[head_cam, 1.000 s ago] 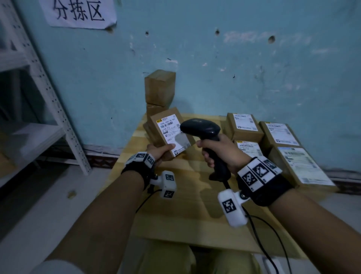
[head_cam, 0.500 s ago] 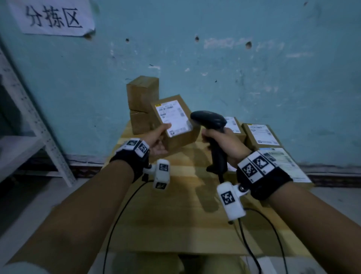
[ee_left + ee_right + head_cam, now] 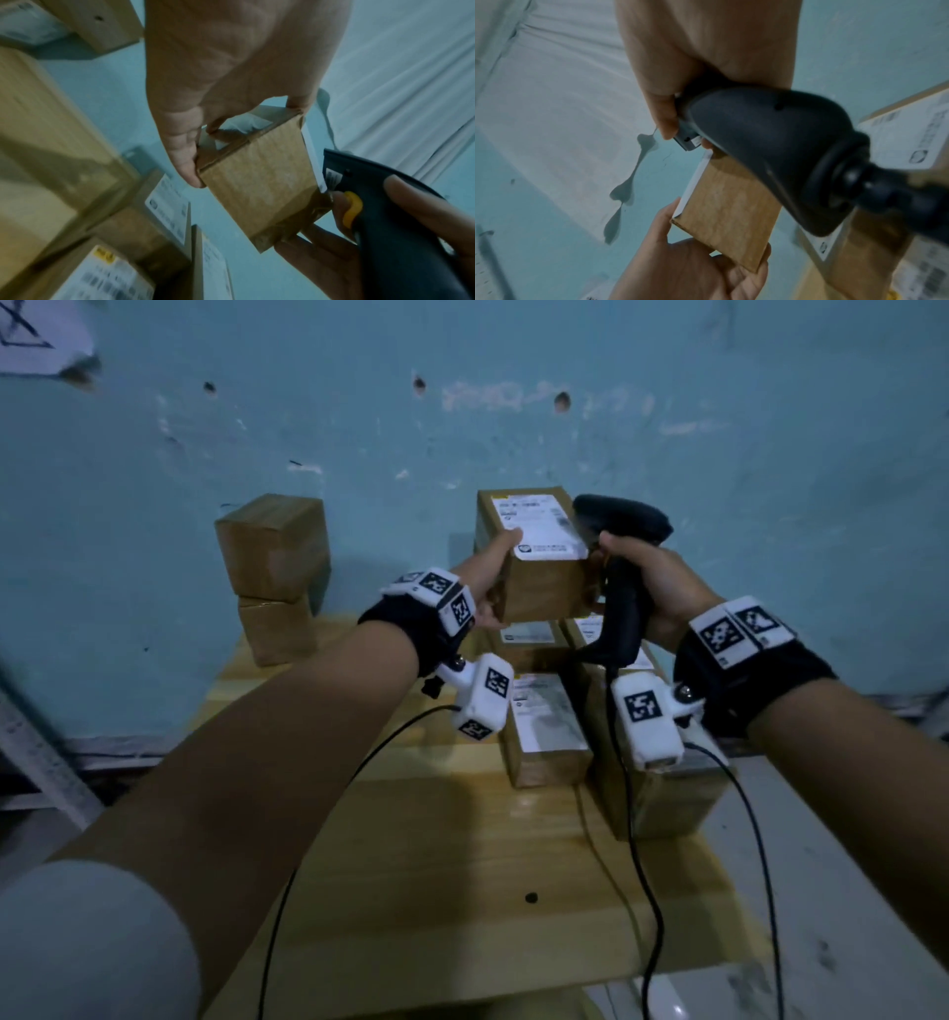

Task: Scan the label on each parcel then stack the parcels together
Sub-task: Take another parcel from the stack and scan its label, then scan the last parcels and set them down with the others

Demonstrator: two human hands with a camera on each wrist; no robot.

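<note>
My left hand [image 3: 494, 581] grips a small brown parcel [image 3: 544, 588] by its left end, thumb on the white label [image 3: 539, 526] that faces up. It hangs in the air above the labelled parcels [image 3: 548, 726] on the table. My right hand [image 3: 637, 582] grips a black barcode scanner [image 3: 624, 521] by the handle, right against the parcel's right side. In the left wrist view the parcel [image 3: 259, 194] sits between my fingers and the scanner [image 3: 385, 213], a finger on its yellow trigger. The right wrist view shows the scanner [image 3: 770, 146] over the parcel [image 3: 726, 213].
Two plain brown boxes [image 3: 274, 546] stand stacked at the back left of the wooden table [image 3: 436, 865], against the blue wall. A larger labelled parcel [image 3: 662, 798] lies at the right edge. Black cables [image 3: 642, 891] trail across the table front. A metal shelf [image 3: 31, 752] stands at far left.
My left hand has carried the parcel to the right, from beside the two stacked boxes to above the labelled parcels. The scanner hand has stayed close beside it.
</note>
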